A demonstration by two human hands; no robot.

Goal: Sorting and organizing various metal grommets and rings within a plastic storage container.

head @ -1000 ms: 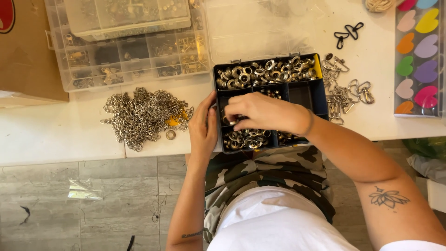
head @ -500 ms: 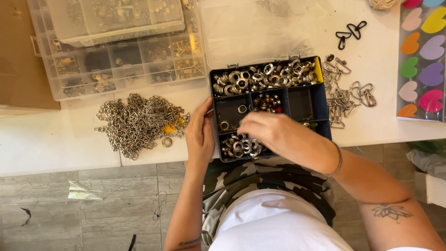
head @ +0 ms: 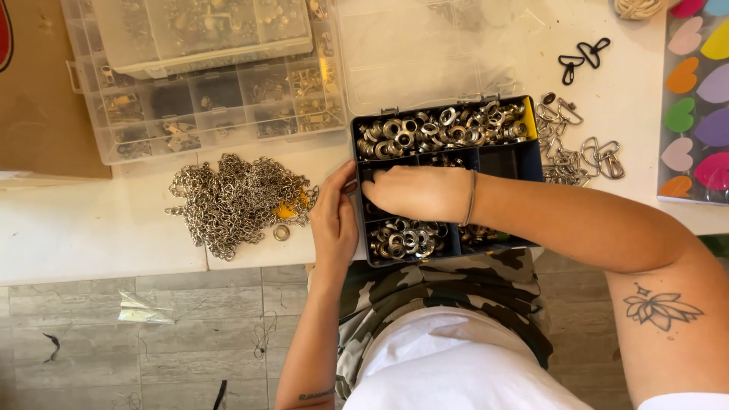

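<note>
White surface fills the upper half of the frame, its near edge running left to right above a grey tiled floor. At centre sits a dark blue compartment box, its long axis lying left to right, with its clear lid swung open toward the top of the frame. The right hand reaches across from the right into the box's middle row, palm down, its fingers curled into the left compartment; whether they pinch anything cannot be told, since the fingertips are hidden. The left hand rests against the box's left wall, fingers loosely bent and touching the rim, holding nothing visible. Silver metal eyelets crowd the long top compartment, and more eyelets fill the lower left compartment just below the right hand. The compartment at the middle right looks nearly bare and dark. Left of the box lies a heap of silver chain with a single loose ring near its lower right edge. A larger clear organiser with small metal parts occupies the upper left, a smaller clear case stacked on it. Right of the box lie silver clasps, and two black hooks lie above them. A sheet of coloured hearts lies at the right edge.
</note>
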